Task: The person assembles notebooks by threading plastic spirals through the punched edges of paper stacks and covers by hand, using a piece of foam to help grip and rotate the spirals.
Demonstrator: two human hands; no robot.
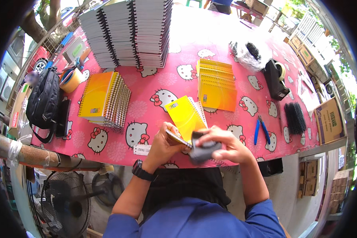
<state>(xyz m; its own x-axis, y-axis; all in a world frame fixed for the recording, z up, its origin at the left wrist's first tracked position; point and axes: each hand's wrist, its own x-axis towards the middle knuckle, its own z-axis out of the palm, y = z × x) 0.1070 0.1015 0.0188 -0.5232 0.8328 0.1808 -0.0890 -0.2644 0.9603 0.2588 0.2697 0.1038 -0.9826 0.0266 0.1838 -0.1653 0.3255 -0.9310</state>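
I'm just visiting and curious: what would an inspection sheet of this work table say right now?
Surface: table under a pink cartoon-cat cloth, crowded.
Job's things: yellow notebook lying before the hands; a thin yellow-edged booklet in the left hand; dark grey block in the right hand.
Clutter: tall grey notebook stacks, two yellow notebook piles, blue pliers, black binding combs, tape dispenser, tape roll, black bag.
Grippers: left hand closed on the booklet; right hand closed on the block.
Cables: nothing seen.
Surroundings: floor fan below the table, cardboard boxes at right.
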